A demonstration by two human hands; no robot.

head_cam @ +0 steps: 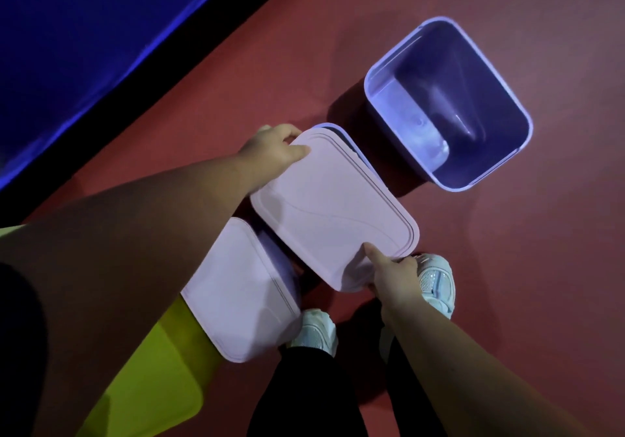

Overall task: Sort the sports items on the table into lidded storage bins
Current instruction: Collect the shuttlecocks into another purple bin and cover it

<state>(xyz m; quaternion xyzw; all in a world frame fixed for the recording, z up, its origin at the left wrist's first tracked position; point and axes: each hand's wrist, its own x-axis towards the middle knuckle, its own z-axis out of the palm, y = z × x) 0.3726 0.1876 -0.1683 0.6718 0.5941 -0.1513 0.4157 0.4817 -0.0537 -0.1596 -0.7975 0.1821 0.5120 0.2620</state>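
Note:
A pale lilac lid lies over the middle storage bin on the red floor. My left hand grips the lid's far left corner. My right hand grips its near right edge. To the upper right stands a second lilac bin, open, with nothing visible inside. A third bin with its lid on sits to the lower left, partly behind my left forearm. No sports items are in view.
A blue table surface with a dark edge runs across the upper left. A yellow-green object lies at the lower left. My white shoes and dark trousers stand just below the bins on the red floor.

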